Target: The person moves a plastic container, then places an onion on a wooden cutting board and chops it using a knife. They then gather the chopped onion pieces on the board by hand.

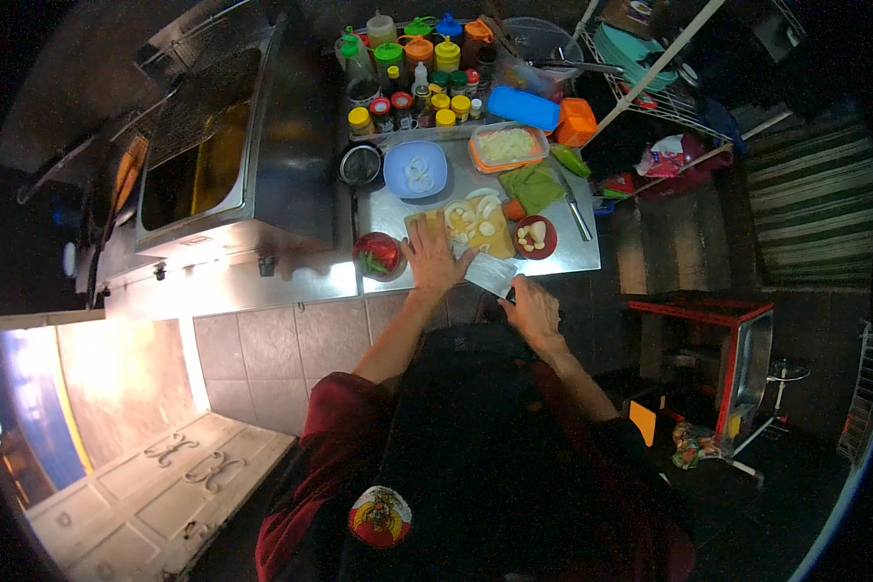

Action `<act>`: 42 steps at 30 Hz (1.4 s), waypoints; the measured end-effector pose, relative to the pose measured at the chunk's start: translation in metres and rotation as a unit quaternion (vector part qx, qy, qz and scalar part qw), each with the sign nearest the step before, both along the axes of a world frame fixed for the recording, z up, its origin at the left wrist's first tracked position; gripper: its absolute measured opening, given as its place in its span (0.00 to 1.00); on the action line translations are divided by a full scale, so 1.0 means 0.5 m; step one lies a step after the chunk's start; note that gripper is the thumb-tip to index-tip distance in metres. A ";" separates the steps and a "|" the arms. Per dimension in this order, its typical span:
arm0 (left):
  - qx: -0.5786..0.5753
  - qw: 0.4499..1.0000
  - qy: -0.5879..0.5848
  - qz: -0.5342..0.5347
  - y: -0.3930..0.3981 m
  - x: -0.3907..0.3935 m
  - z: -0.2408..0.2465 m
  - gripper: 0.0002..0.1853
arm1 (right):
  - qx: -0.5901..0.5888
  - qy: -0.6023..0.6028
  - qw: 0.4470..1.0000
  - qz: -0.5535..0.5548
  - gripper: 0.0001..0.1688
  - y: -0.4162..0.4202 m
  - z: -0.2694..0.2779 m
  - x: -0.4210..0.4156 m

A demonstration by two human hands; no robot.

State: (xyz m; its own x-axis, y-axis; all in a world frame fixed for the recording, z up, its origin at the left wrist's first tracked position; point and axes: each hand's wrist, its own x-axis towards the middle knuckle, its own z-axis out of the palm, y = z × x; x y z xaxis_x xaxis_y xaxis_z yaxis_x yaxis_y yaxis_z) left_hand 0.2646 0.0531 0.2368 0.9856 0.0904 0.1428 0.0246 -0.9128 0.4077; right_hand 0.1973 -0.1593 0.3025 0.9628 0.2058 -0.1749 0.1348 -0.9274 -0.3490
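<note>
My right hand (535, 313) is closed round the handle of a cleaver (490, 273), whose broad blade lies at the near edge of a yellow cutting board (500, 242). Flat on the board's left part rests my left hand (433, 263), fingers spread, its thumb by the blade. Sliced onion (473, 215) covers much of the board. Behind it, a light blue bowl (415, 170) holds white onion rings. To the right, a small red bowl (535, 238) holds peeled garlic cloves. A dark red bowl (378, 256) with something green inside stands left of my left hand.
Bottles and jars (418, 80) crowd the steel table's back. A container of shredded vegetable (509, 145), green leaves (532, 187) and a knife (577, 217) lie at the right. A deep fryer (204, 160) stands left, a wire shelf (669, 102) at the back right.
</note>
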 end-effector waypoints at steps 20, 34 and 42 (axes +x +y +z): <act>0.014 0.981 -0.054 -0.186 0.023 0.060 0.011 0.17 | 0.063 0.071 0.982 -0.161 0.27 -0.115 -0.001 -0.068; -0.026 0.992 -0.035 -0.121 -0.032 0.086 -0.003 0.13 | 0.106 0.079 0.972 -0.194 0.23 -0.117 -0.008 -0.084; -0.156 0.988 -0.007 0.015 0.067 0.047 -0.032 0.20 | 0.168 0.135 0.969 -0.120 0.18 -0.073 0.000 -0.049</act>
